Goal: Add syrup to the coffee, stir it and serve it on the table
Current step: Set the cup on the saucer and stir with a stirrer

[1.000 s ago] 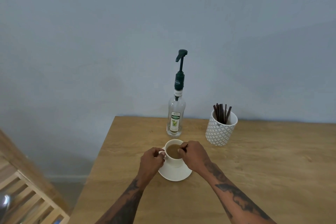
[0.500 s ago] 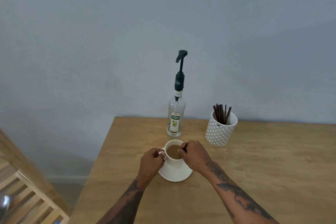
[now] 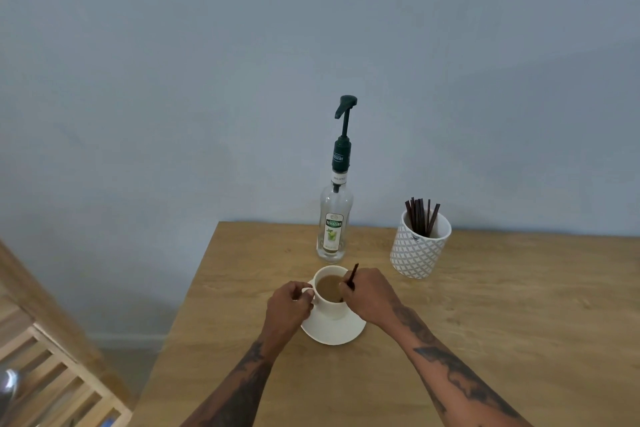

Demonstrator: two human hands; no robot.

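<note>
**The stick has tipped up in the cup**

On the table (image 3: 485, 322), the syrup bottle (image 3: 334, 218) stands at 12 o'clock from the cup (image 3: 329, 291). The left hand (image 3: 289, 305) pinches its handle. The right hand (image 3: 370, 295) pinches the stir stick (image 3: 352, 276), now lifted higher. Stirring looks nearly done.

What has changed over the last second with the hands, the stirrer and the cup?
Little. The right hand keeps its grip on the dark stirrer, whose upper end now sticks out further above the fingers and leans away from the person, as in mid-stir. The left hand still holds the cup by its handle. Nothing was taken up or released. Cup, saucer, syrup bottle and stick holder stayed put.
</note>
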